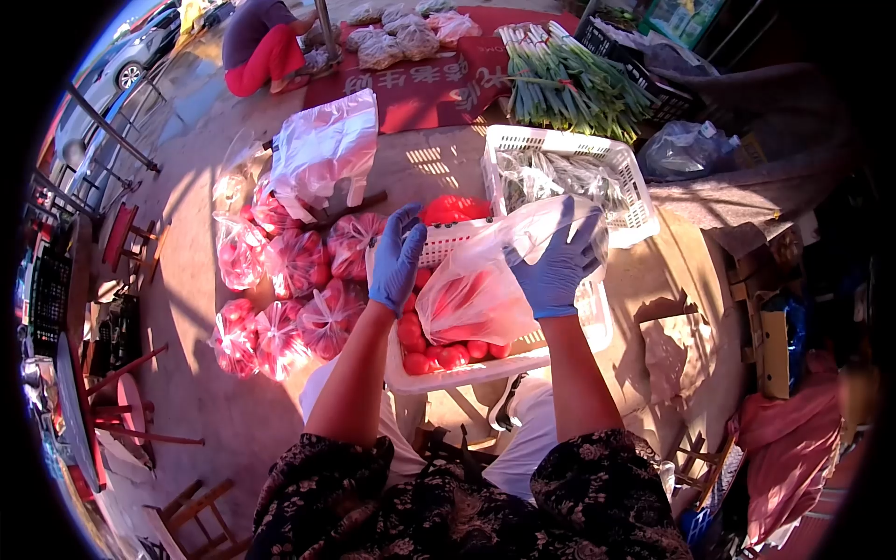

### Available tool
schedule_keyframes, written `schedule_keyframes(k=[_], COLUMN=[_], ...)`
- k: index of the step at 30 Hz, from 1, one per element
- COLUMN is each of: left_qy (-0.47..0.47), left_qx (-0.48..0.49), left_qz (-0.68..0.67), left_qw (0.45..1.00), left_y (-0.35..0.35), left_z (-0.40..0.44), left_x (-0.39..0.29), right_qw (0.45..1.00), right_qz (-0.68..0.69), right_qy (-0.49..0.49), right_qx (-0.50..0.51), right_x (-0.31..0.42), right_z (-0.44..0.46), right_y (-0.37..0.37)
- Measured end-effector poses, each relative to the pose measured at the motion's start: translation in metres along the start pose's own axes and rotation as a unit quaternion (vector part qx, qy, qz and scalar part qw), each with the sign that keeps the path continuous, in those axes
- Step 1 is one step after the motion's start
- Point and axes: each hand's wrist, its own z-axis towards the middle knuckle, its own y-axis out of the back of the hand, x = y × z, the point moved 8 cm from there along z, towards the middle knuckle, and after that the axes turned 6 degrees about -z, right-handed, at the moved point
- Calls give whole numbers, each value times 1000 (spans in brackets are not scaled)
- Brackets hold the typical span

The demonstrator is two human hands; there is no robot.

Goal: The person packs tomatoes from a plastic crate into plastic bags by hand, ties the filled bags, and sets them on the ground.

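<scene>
A clear plastic bag [471, 301] hangs over a white crate [448, 375] of red tomatoes [451, 356]. My right hand [553, 273], in a blue glove, holds the bag's upper part; the film covers some of its fingers, which look spread. To the left of the bag, my left hand [397, 264], also gloved in blue, is raised over the crate's left side. Its thumb and fingers are apart, and nothing shows between them. The bag hides part of the tomatoes.
Several tied bags of red produce [297, 263] stand left of the crate, with a stack of white plastic bags [327, 149] behind. Beyond are another white crate [638, 191] with bagged produce and green onions [569, 84]. A person [261, 42] crouches at the back left.
</scene>
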Motion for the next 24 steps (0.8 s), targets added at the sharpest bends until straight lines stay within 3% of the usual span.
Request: schedule_keyframes(k=[2, 5, 6, 8, 9, 10, 11, 12, 13, 14, 15, 16, 20, 21, 23, 24], left_qy=[4, 57, -34, 152, 72, 71, 50, -6, -100, -27, -15, -20, 118, 121, 306, 386], left_qx=[101, 215, 233, 298, 217, 170, 147, 90, 54, 9, -34, -24, 0, 14, -23, -43], left_qz=[-68, 62, 145, 135, 116, 105, 204, 186, 256, 274, 385, 373, 598, 577, 317, 171], left_qw=[993, 973, 961, 933, 967, 977, 967, 978, 960, 961, 922, 927, 793, 807, 897, 905], left_y=[-31, -80, -90, -86, -70, -52, -38, -14, 7, 23, 41, 60, 98, 115, 134, 133], left_z=[-9, -39, -35, -35, -26, -18, -12, -3, 8, 7, 8, 13, 26, 31, 14, 3], left_x=[-15, 12, 5, 37, 43, 51, 37, 50, 51, 45, 48, 70, 108, 136, 194, 219], right_qw=[999, 994, 995, 994, 989, 991, 988, 983, 983, 982, 977, 973, 947, 944, 931, 922], right_qz=[1, -38, -57, -19, -8, 11, -4, -20, -28, -34, -41, -45, -96, -58, -28, -1], right_qy=[20, 31, 48, 60, 68, 67, 87, 107, 121, 138, 158, 181, 247, 256, 240, 226], right_qx=[29, 96, 65, 84, 127, 119, 131, 147, 137, 125, 134, 137, 184, 198, 275, 314], right_x=[19, 40, 45, 43, 41, 39, 39, 36, 29, 23, 17, 12, 4, 3, -8, -17], right_z=[-10, -24, -26, -27, -26, -23, -20, -19, -19, -18, -17, -15, -17, -25, -52, -68], right_y=[-4, -24, -25, -35, -32, -30, -28, -30, -35, -43, -54, -66, -128, -143, -185, -213])
